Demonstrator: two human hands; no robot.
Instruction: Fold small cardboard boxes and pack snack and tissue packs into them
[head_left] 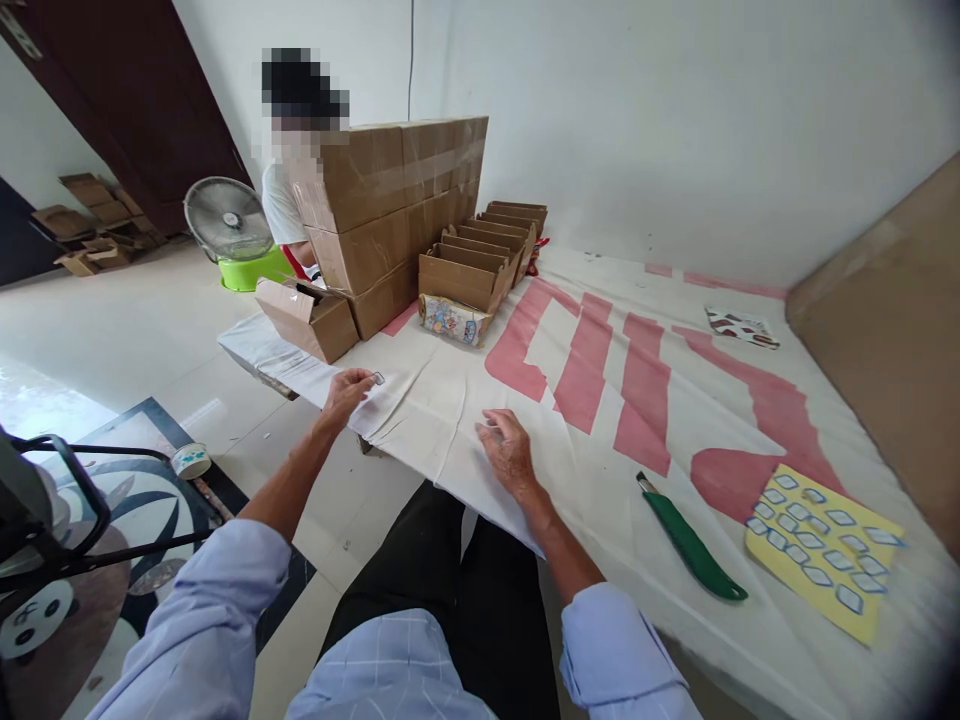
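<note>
My left hand (348, 396) is closed in a pinch on a small rounded-square sticker (378, 379) with a dark outline, held above the front left edge of the table. My right hand (507, 450) rests on the white cloth (442, 400) near the front edge, fingers loosely bent and a little apart, with nothing visible in them. To its right lies a green-handled knife (694, 550) with a short blade. Beyond the knife is a yellow sheet (814, 515) bearing several blue-outlined stickers of similar shape.
Stacked cartons (390, 225) line the table's left side, with an open carton (309, 318) before them. Several open brown boxes (463, 278) stand beside a printed packet (452, 320). Behind the cartons sits another person (279, 200), near a fan (229, 218). A brown panel (885, 340) borders the right.
</note>
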